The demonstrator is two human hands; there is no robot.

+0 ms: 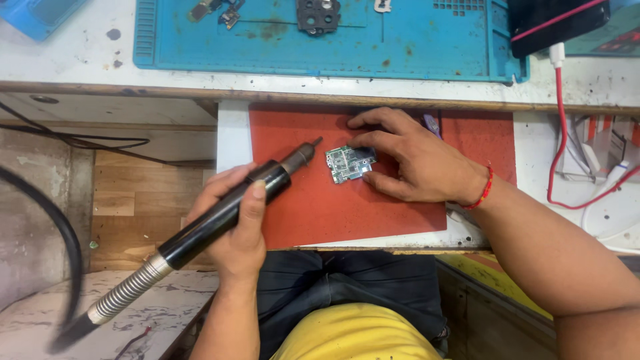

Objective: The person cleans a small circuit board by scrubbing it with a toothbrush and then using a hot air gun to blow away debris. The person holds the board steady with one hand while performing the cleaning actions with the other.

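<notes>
Nearest the camera, a yellow shirt and dark trousers fill the bottom edge, with a marbled surface off to the left. Over it runs a ribbed metal hose that feeds the black hot-air handpiece. The left hand is wrapped tight around that barrel, thumb laid along the top, wrist angled so the nozzle tilts up and to the right. The tip hangs just short of the small green circuit board, nothing between them. The board lies flat on the red mat, which covers a pull-out shelf under the bench. The right hand comes in from the right, palm down, fingers spread and curled, fingertips pinning the board's right edge; a red thread band sits on that wrist. Right of it, a red cable loops down. Further back, on the white bench top, lies a blue work mat carrying a dark phone part and smaller pieces. A dark device rests at its right corner.
</notes>
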